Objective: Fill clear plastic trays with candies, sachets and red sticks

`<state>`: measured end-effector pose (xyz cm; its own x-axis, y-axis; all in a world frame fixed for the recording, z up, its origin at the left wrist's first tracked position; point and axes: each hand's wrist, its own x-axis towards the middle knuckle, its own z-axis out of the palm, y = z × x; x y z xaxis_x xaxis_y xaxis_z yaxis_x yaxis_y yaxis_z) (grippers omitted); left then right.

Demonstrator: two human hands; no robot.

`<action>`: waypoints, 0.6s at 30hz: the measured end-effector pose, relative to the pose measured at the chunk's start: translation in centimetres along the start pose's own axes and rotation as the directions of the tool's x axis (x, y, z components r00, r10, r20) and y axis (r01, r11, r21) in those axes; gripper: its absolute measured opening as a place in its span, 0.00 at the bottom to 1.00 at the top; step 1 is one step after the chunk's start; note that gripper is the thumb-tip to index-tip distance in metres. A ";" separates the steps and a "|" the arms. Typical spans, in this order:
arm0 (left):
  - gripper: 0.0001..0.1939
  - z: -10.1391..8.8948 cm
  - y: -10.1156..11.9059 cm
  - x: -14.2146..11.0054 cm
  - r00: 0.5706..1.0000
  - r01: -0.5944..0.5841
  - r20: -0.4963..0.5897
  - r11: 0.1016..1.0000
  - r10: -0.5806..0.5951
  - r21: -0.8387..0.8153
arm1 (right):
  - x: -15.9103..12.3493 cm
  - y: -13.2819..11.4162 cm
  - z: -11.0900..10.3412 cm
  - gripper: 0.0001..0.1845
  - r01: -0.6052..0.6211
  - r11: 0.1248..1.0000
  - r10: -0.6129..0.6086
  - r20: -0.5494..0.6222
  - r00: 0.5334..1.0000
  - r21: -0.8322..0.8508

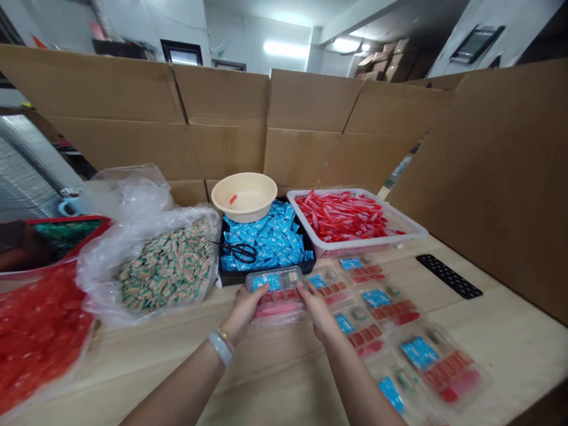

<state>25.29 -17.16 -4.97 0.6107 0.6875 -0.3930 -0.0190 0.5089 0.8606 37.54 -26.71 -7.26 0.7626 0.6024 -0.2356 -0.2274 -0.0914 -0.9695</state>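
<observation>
A clear plastic pack (pixel 278 294) filled with blue, striped and red items rests on the wooden table (pixel 275 367), gripped at both ends. My left hand (pixel 245 312), with a pale bangle on the wrist, closes on its left end. My right hand (pixel 316 312) closes on its right end. Several more filled clear packs (pixel 402 331) lie in two rows to the right of my hands.
Behind the pack: a black tray of blue sachets (pixel 270 239) with scissors (pixel 239 251) on it, a cream bowl (pixel 244 195), a white basket of red sticks (pixel 350 218), a bag of striped pieces (pixel 164 269), a bag of red items (pixel 35 331). Cardboard walls (pixel 501 177) surround the table. A black perforated strip (pixel 448 275) lies at right.
</observation>
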 end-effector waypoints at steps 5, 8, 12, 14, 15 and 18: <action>0.20 -1.2 0.4 0.1 0.985 0.153 0.089 0.987 -0.148 -0.046 | -0.3 0.7 0.2 0.27 -0.014 0.992 -0.003 0.135 0.991 0.122; 0.18 -1.9 0.9 0.0 0.968 0.200 0.156 0.980 -0.197 -0.001 | -0.1 0.9 0.2 0.27 -0.030 0.981 -0.021 0.256 0.966 0.194; 0.18 -2.1 0.6 0.2 0.982 0.166 0.094 0.986 -0.164 -0.012 | 0.4 1.1 -0.1 0.33 -0.028 0.986 0.005 0.141 0.990 0.163; 0.18 -1.8 0.3 0.1 0.989 0.149 0.023 0.988 -0.148 -0.034 | -0.5 1.6 -0.1 0.36 -0.036 0.991 0.038 -0.015 0.999 0.125; 0.18 -1.6 0.1 0.1 0.991 0.137 -0.003 0.990 -0.137 -0.040 | -1.2 1.9 0.0 0.38 -0.053 0.993 0.061 -0.071 0.996 0.105; 0.18 -1.1 0.2 -0.1 0.995 0.094 -0.024 0.995 -0.095 -0.040 | -3.8 2.8 0.9 0.40 -0.018 1.000 0.020 -0.109 0.994 0.023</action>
<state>24.37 -16.57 -5.14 0.5902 0.6484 -0.4810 0.0070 0.5916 0.8062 33.44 -28.57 -9.00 0.8193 0.5106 -0.2610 -0.2549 -0.0835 -0.9634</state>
